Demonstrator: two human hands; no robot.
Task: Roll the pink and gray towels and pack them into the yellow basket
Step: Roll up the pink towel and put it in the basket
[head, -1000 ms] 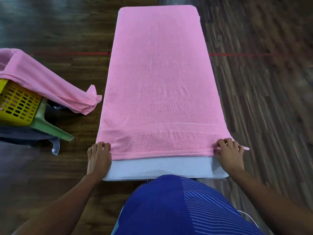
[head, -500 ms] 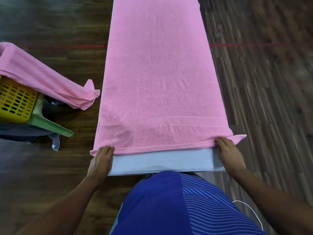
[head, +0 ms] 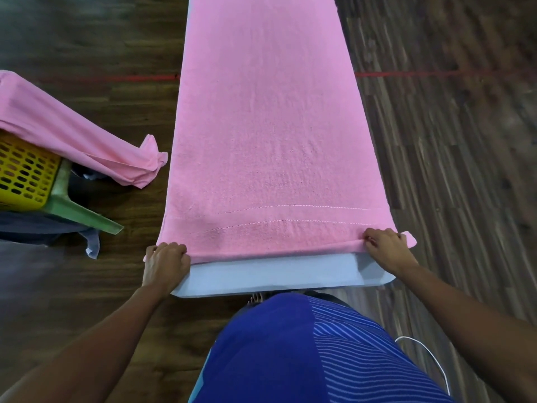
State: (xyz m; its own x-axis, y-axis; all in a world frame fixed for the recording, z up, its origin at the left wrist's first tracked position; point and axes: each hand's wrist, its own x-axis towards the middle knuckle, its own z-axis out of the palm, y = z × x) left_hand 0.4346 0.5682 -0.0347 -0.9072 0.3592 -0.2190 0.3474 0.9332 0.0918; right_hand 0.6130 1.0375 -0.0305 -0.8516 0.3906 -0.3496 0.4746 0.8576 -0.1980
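A long pink towel (head: 270,126) lies flat along a narrow white table (head: 273,274), its near hem folded into a small first turn. My left hand (head: 165,263) grips the hem's left corner with curled fingers. At the hem's right corner, my right hand (head: 388,247) pinches the fold. The yellow basket (head: 24,173) sits at the far left with a second pink towel (head: 69,135) draped over it. Grey cloth (head: 37,228) lies under the basket.
A green plastic stool (head: 84,212) carries the basket on the dark wooden floor (head: 450,155). A red line crosses the floor behind the table. A white cable (head: 427,359) trails at the lower right by my blue shirt.
Both hands have curled tighter on the near hem and turned it a little further up the table. The view has dipped closer to the towel.
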